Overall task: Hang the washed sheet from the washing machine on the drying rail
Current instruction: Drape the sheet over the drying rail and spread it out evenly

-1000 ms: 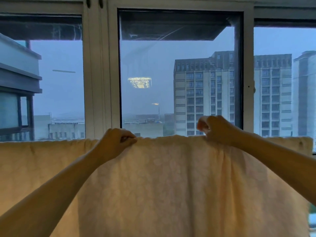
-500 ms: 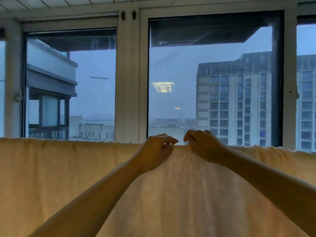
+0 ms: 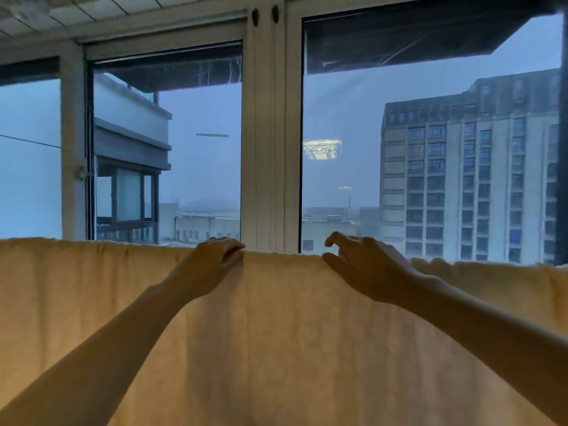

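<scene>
Nearest me, the cream sheet (image 3: 276, 333) fills the view from 9 through 6 to 3 o'clock. It is draped over the drying rail, which I cannot see because the top fold hides it. At 8 o'clock the left hand (image 3: 212, 265) has its fingers (image 3: 229, 245) curled over that fold and grips it. At 4 o'clock the right hand (image 3: 365, 269) is spread and loose above the edge and holds nothing; I cannot tell whether its palm touches the cloth. My worry from here is weight. Wet cloth is heavy, and if more hangs on one side, a tug from the single gripping hand could slide the sheet off the rail or bunch it. I see no basket or machine. Farther off, the window frame (image 3: 266, 133) stands at 12 o'clock and a tower block (image 3: 461, 179) at 2 o'clock.
</scene>
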Motion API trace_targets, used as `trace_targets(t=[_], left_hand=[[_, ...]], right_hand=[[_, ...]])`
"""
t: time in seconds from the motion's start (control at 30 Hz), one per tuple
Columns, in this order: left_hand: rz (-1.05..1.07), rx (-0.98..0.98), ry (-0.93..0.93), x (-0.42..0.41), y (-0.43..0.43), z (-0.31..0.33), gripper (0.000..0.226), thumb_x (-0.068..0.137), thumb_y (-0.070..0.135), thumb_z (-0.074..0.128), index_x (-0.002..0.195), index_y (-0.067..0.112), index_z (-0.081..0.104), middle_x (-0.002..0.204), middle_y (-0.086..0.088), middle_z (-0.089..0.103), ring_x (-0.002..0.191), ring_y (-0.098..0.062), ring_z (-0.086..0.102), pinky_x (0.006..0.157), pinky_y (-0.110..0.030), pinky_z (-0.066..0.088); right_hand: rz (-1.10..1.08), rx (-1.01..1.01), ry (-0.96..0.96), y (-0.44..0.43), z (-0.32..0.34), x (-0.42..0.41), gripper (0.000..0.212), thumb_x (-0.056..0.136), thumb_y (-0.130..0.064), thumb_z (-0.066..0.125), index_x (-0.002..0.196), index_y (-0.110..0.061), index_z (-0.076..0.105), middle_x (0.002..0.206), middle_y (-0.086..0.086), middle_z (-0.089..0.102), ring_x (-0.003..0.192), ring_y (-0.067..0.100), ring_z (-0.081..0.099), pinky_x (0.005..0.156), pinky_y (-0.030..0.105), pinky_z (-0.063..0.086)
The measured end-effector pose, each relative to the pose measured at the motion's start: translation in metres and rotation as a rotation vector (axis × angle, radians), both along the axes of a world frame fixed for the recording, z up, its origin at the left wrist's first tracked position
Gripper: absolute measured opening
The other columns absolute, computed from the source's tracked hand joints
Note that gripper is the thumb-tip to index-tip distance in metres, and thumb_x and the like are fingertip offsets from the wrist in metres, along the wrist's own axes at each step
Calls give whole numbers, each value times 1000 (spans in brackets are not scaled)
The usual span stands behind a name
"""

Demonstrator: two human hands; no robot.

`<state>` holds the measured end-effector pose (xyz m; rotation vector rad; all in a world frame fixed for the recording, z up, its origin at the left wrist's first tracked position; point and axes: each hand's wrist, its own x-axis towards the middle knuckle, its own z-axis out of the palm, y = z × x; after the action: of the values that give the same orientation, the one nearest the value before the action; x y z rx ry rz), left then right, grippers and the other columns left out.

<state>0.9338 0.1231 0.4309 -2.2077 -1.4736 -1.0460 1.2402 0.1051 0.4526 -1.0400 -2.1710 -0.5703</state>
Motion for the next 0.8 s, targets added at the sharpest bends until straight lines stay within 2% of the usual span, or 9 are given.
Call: trace_targets(t=[0.1,0.17,0.27,0.37,0.47,0.53,0.67,0.8], left_hand=[[16,-9,-19,-25,6,-3,30,98,35,40,117,22,60,107,7,62,94,-5,53,85,-22,39],[15,-22,-21,-42,10,-4,29,98,33,40,116,21,61,107,5,62,94,-7,53,86,-22,39],[3,-19,5,-70,16,-4,32,98,33,38,115,20,61,108,4,64,95,-9,55,88,-25,43],[-44,-1,-25,-100,19,-5,36,97,35,36,115,19,62,109,4,64,100,-13,57,93,-31,46],[-74,21,-32,-127,23,-8,31,98,28,39,118,18,61,110,5,62,99,-10,55,93,-29,45],[-99,50,-12,-142,27,-9,29,97,24,43,118,18,61,109,5,63,97,-9,55,91,-25,45],[-117,134,-11,-161,31,-11,24,95,22,51,114,17,64,104,13,56,92,-4,54,81,-7,36],[-119,232,-61,-170,32,-14,19,88,15,62,106,11,69,97,9,58,81,1,51,76,1,37]], right_hand=[[15,-12,-13,0,1,-23,51,90,-55,32,122,-22,54,105,-3,68,73,3,55,72,23,53],[-5,-13,-6,3,1,-40,45,92,-53,37,120,-22,55,105,-4,67,76,4,58,71,19,50],[-17,-11,34,8,-2,-68,39,96,-48,38,119,-22,54,107,-5,66,82,9,64,75,26,54],[-53,-10,22,11,-7,-94,30,101,-37,32,107,-20,56,94,-6,64,75,6,62,76,28,56],[-75,-26,35,13,-10,-118,28,101,-34,33,102,-19,57,86,-8,58,71,4,58,72,24,54],[-77,-29,55,12,-12,-134,24,100,-33,37,100,-18,56,86,-8,57,69,4,56,69,20,50],[-79,-40,95,11,-12,-149,17,97,-26,48,96,-14,60,87,-3,61,73,7,58,68,18,46],[-101,-13,148,10,-11,-150,11,93,-22,56,94,-14,64,88,-3,66,75,8,61,65,14,46]])
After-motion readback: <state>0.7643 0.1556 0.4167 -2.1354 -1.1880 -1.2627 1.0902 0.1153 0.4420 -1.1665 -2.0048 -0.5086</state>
